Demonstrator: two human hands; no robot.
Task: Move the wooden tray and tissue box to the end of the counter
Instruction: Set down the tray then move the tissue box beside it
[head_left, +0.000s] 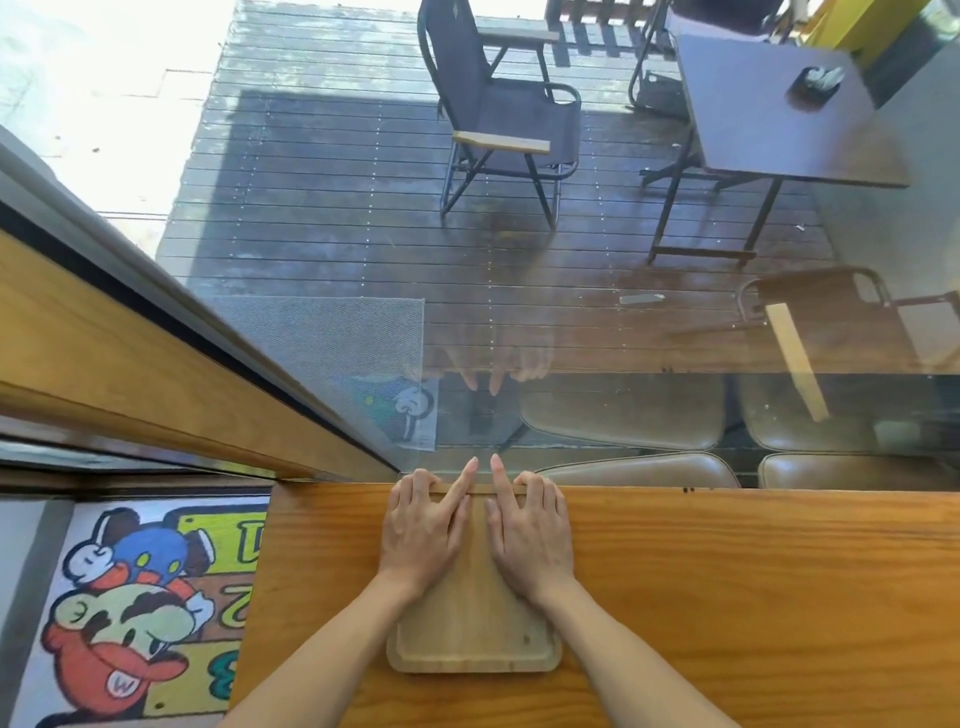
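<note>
A pale wooden tray (470, 631) with rounded corners lies on the orange-brown wooden counter (727, 597), its far edge against the window glass. My left hand (423, 530) rests flat on the tray's far left part, fingers curled over the far rim. My right hand (530, 532) lies beside it on the far right part, fingers likewise over the rim. Both index fingers point straight at the glass. No tissue box is in view.
The window glass (623, 426) stands right behind the counter's far edge. The counter's left end (254, 597) drops off to a cartoon floor mat (135, 613). Beyond the glass are padded stools (639, 470), a deck, a folding chair (498, 114) and a table (779, 114).
</note>
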